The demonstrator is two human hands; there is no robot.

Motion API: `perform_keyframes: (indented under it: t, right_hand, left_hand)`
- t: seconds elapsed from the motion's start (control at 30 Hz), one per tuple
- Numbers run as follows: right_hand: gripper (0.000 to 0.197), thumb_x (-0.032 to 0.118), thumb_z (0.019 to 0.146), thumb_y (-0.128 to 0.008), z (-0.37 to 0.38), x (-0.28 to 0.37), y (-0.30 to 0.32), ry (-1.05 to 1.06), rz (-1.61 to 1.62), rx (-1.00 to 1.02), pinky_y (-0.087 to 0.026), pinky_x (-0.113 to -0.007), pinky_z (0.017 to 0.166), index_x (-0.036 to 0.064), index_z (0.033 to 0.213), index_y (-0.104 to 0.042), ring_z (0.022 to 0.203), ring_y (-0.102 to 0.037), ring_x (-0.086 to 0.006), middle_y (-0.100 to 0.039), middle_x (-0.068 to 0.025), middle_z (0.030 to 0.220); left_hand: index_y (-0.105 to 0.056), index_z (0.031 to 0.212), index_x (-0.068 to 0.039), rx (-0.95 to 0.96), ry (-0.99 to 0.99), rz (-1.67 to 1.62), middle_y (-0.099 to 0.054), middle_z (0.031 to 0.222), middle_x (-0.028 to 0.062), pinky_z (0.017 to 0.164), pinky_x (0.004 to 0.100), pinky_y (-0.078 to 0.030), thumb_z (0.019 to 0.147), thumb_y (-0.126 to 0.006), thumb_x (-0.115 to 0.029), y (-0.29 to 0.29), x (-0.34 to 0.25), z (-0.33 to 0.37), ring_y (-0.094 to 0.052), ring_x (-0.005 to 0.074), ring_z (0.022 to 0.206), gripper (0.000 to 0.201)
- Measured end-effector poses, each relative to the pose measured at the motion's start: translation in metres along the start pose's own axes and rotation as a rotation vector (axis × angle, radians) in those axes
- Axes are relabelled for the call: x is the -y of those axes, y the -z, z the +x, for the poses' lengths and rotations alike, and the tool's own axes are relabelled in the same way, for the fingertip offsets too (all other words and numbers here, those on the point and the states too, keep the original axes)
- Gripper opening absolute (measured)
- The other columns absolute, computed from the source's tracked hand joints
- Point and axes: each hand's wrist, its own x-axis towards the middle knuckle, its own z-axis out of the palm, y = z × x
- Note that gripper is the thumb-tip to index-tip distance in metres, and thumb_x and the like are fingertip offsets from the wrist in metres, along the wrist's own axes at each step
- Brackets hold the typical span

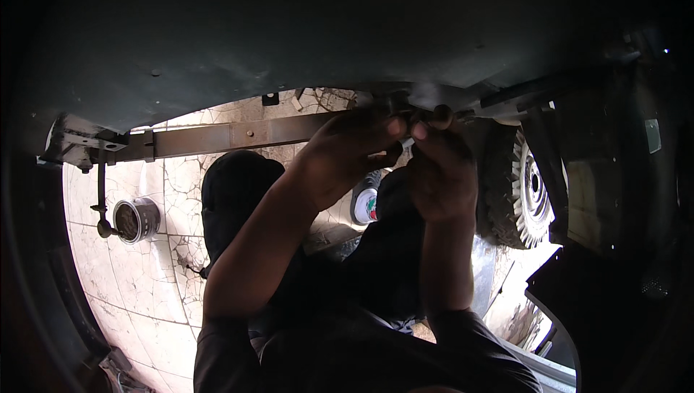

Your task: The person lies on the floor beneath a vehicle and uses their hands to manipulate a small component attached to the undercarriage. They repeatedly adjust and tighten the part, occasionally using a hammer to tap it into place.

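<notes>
The floor is made of pale tiles, with lots of thin, wiggly cracks. Most of it shows below and to the left of the left hand, and a bit more peeks out beyond that hand. A round tin with an open top is on the tiles, well to the left. To the right of the right hand is a wheel with a bumpy black tyre. Bright light shines on the floor below both hands, but above them it is very dark.
</notes>
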Motion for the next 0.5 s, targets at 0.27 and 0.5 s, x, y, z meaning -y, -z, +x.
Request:
perform_keyframes:
  t: [0.27, 0.5]
  right_hand:
    - [0.014, -0.003, 0.09, -0.066, 0.001, 0.026, -0.006, -0.652, 0.669, -0.32, -0.046, -0.028, 0.085, -0.0016, 0.103, -0.062, 0.1, -0.06, -0.0176, -0.063, -0.0072, 0.1]
    - [0.029, -0.006, 0.091, -0.063, -0.032, 0.008, 0.026, -0.481, -0.138, -0.168, -0.048, -0.023, 0.071, 0.0062, 0.117, -0.06, 0.082, -0.059, -0.0135, -0.059, -0.0084, 0.104]
  left_hand:
    - [-0.059, 0.124, 0.004, -0.08, 0.018, 0.106, -0.066, 0.11, 0.0127, 0.094, 0.0381, -0.05, 0.097, -0.064, -0.037, 0.002, 0.003, -0.003, -0.063, 0.0227, 0.108, 0.05]
    - [-0.062, 0.117, 0.003, -0.1, -0.078, 0.49, -0.068, 0.103, 0.0124, 0.089, 0.0366, -0.049, 0.095, -0.062, -0.049, -0.013, -0.001, -0.01, -0.064, 0.0211, 0.1, 0.056]
